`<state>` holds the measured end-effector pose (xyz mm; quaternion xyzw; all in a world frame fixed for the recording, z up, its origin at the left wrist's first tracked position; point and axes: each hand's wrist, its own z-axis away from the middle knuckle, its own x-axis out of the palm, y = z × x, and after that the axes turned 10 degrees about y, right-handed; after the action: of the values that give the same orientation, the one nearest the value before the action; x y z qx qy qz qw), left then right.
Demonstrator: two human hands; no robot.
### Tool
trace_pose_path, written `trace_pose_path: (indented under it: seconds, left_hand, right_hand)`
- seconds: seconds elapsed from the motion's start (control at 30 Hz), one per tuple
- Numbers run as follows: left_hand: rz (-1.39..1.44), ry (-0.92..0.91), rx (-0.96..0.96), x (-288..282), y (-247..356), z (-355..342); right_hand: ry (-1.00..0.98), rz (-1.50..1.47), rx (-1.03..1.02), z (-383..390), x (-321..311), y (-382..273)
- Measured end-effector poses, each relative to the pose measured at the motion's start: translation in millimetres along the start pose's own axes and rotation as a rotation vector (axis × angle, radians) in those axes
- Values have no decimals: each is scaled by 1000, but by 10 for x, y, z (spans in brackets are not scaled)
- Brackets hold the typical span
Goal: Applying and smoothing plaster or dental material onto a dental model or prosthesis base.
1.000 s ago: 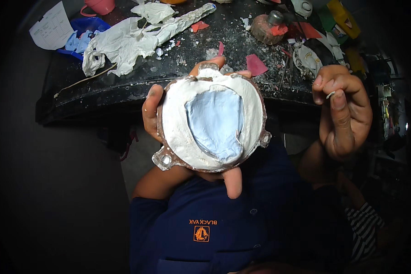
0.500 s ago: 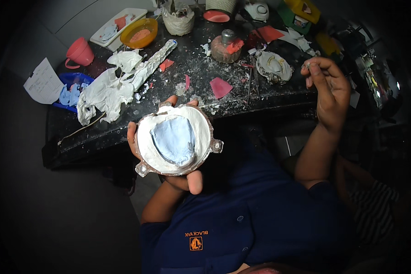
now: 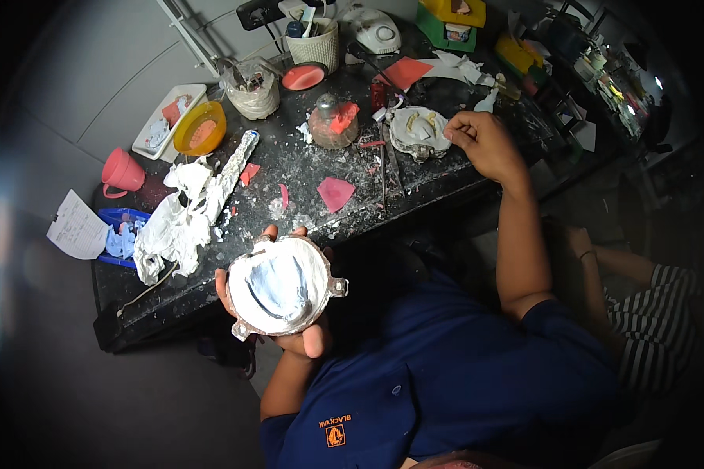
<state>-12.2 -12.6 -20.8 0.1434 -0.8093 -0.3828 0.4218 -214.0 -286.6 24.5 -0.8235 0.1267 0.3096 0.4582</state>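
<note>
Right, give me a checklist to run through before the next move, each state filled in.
1. Round plaster-filled flask supported: ok; the left hand cups it from beneath.
2. Light-blue centre seated inside the white plaster surround: ok.
3. Right hand clear of the irregular white plaster piece: cannot tell; its fingertips are at the right edge, contact unclear.
4. Right fingertips empty: cannot tell; the pinch is too small to read.
5. Black bench free of scraps: not ok; pale crumbs and a pink sheet piece lie on it.
6. Yellow-orange bowl upright: ok.
</note>
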Motion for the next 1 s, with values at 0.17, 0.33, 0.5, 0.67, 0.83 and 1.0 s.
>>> trace_pose_path:
  seconds: [0.17,0.33,0.5,0.67,0.83,1.0]
  left_hand:
    - [-19,33,37,-16,-28,-61]
    - [-4,106,-16,-1,9,-13]
    - [18,73,30,0,16,-58]
    - [5,77,-10,20,-2,-59]
    - [36,37,-8,9,-14,-44]
    - [-8,51,2,-35,-21,-39]
  right_hand:
    - [9,-17,101,-21,2,-38]
    - [27,74,125,-10,-93,-75]
    - [101,15,53,84,-26,-276]
    - [-207,-256,129,332,265,-563]
    - [-208,16,170,364,515,-654]
    - [-175,-23,223,387,484,-609]
